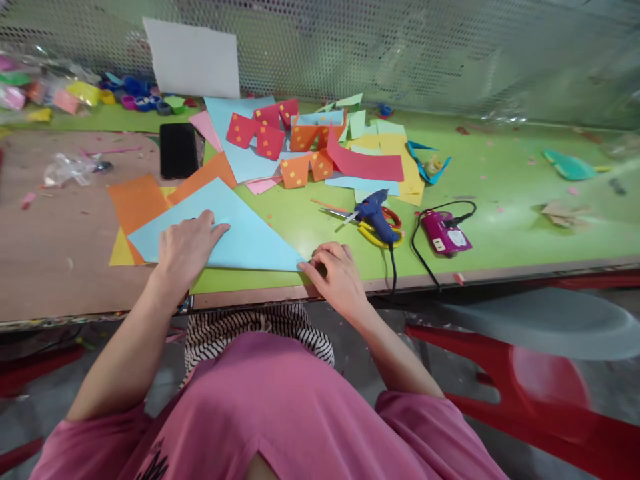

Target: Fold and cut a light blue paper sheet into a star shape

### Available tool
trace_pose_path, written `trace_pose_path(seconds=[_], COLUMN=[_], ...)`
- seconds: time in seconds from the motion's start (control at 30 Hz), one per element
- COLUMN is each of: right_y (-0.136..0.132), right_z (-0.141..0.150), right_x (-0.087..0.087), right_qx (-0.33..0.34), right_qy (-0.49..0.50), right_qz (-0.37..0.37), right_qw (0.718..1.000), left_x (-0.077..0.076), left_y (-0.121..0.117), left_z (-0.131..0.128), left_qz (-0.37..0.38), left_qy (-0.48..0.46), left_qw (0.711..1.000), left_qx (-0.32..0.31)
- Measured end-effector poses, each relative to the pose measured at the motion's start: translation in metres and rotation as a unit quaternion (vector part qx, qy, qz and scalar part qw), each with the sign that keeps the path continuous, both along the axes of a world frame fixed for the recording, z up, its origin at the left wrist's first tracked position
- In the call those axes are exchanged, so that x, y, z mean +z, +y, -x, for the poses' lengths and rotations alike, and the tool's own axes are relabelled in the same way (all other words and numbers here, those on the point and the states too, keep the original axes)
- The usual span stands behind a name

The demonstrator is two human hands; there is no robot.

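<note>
While both hands (185,241) (340,280) touch it, blue paper (250,241) stretches between.

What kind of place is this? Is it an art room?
It looks like a craft spot, maybe a workshop or art room. The green table holds folded blue paper, a glue gun and scissors partly under it.

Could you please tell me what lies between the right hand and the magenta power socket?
The head view shows a blue glue gun, scissors partly beneath it, and black cord between the right hand and the socket.
</note>
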State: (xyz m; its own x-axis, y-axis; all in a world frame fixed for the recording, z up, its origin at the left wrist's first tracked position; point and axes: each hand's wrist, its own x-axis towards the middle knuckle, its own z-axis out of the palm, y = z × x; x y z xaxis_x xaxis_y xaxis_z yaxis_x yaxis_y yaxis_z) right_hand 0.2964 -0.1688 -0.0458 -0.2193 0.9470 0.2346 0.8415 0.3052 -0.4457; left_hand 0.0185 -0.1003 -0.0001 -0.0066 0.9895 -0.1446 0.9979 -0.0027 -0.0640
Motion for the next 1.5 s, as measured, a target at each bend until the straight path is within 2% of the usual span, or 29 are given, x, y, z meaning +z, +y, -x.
trace_pose_path(seconds=[0.57, 0.93, 1.03, 1.13, 1.23, 1.33, 1.5], right_y=[0.003, 0.003, 0.002, 0.003, 0.003, 0.003, 0.003], right_z=[0.002, 0.002, 0.003, 0.003, 0.003, 0.003, 0.004], right_x=[-0.002, 0.0, -0.001, -0.001, -0.001, -0.001, 0.001], right_qx=[-0.032, -0.051, -0.052, -0.049, -0.049, -0.05, -0.05], right_qy=[-0.003, -0.031, -0.034, -0.035, -0.034, -0.032, -0.033], right_qz=[-0.016, 0.01, 0.01, 0.009, 0.009, 0.006, 0.008], right_qw=[0.999, 0.998, 0.998, 0.998, 0.998, 0.998, 0.998], left_x=[0.003, 0.009, 0.006, 0.0, -0.003, -0.003, 0.006], left_y=[0.002, 0.001, 0.001, 0.0, 0.0, 0.001, -0.002], left_z=[-0.006, -0.01, -0.008, -0.003, 0.002, -0.001, -0.026], left_qz=[0.024, 0.06, -0.002, -0.074, -0.059, -0.048, -0.016], left_qy=[-0.052, -0.054, -0.054, -0.047, -0.04, -0.026, 0.001], left_qw=[0.998, 0.996, 0.999, 0.988, 0.97, 0.963, 0.973], left_qx=[0.03, 0.047, -0.001, -0.127, -0.233, -0.262, -0.232])
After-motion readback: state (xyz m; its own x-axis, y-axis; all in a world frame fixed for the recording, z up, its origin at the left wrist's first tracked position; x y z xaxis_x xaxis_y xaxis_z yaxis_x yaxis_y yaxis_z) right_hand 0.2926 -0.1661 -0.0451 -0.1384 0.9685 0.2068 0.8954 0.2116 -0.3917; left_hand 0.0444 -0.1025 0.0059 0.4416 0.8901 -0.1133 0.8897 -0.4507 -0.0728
